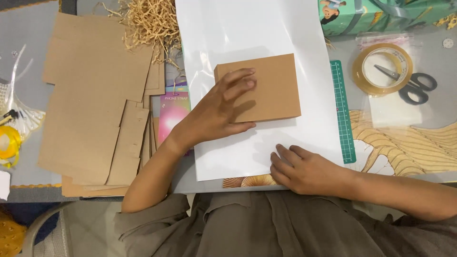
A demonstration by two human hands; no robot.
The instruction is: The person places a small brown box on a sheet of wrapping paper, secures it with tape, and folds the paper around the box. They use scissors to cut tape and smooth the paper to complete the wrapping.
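A flat brown cardboard box (273,85) lies on a large white sheet of paper (247,28) spread over the table. My left hand (216,109) rests on the box's left side, fingers spread across its top and thumb along its near edge. My right hand (300,169) presses the near edge of the white sheet with fingers together, just below the box.
Flat cardboard pieces (90,95) are stacked at the left, with shredded paper filling (147,21) behind them. A green ruler (342,109) lies along the sheet's right edge. A tape roll (382,69), scissors (414,85) and a wrapped green box (381,14) sit at the right.
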